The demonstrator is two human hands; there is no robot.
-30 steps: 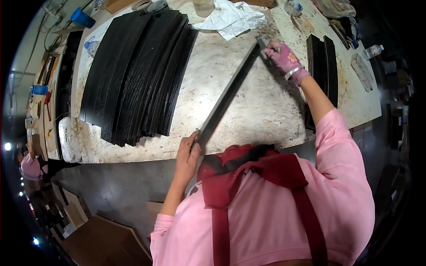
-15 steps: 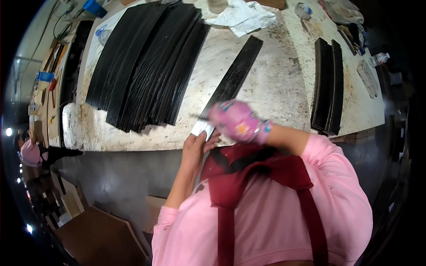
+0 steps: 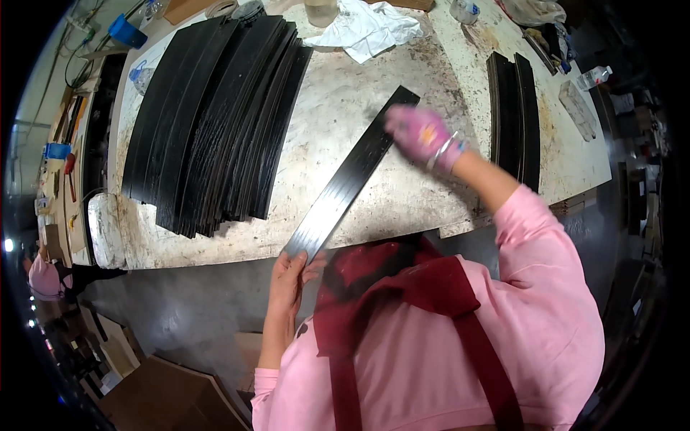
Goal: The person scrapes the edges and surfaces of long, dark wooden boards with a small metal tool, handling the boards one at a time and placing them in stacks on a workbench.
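Note:
A long flat black strip [image 3: 353, 171] lies slantwise on the worktable [image 3: 309, 136], its near part shining with reflected light. At its near end, just past the table's front edge, my bare left hand [image 3: 287, 276] pinches it between thumb and fingers. My right hand [image 3: 425, 135], in a pink flowered glove, is at the strip's far end with its fingers curled. Motion blurs this hand, and whatever it grips is hidden. To the left lies a broad stack of similar black strips [image 3: 215, 122], fanned out and overlapping.
More black strips [image 3: 528, 118] lie at the right. Behind are a white cloth [image 3: 363, 29], a jar [image 3: 320, 11] and a clear bottle [image 3: 465, 10]. A wrapped white block [image 3: 106, 230] sits at the table's left corner. Another person [image 3: 46, 276] is at far left.
My right hand has swept away from me, from the strip's near end to its far end. The strip and my left hand have shifted slightly nearer to me; more of the strip looks shiny.

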